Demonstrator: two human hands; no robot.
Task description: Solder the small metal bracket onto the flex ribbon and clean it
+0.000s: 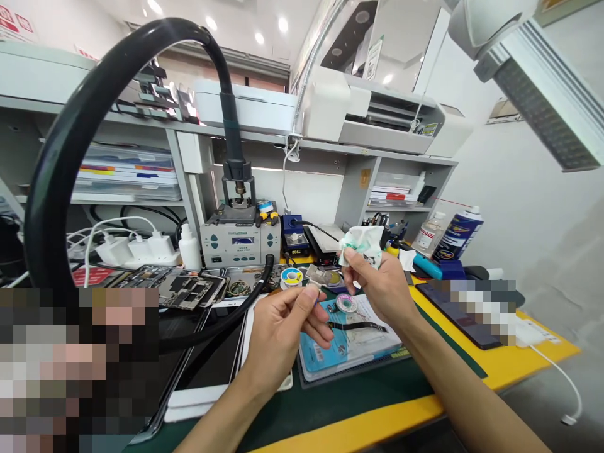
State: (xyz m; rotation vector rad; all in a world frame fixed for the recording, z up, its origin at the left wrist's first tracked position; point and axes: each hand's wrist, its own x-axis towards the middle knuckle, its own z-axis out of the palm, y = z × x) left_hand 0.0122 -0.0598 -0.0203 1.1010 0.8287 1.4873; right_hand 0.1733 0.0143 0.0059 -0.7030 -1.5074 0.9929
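Note:
My right hand is raised above the desk, gripping a crumpled white tissue with green stains between thumb and fingers. My left hand is closed in a pinch, thumb against the forefinger; what it holds, if anything, is too small to name. Below the hands lies a blue and white packet on a dark mat. On the packet rest a small round spool and a black flat strip. Just behind my left hand sits a yellow and white reel.
A thick black hose arches across the left. Opened device boards lie on the left beside a grey control unit. Dark-screened devices lie nearer. On the right are a blue spray can, a clear bottle and a black tablet.

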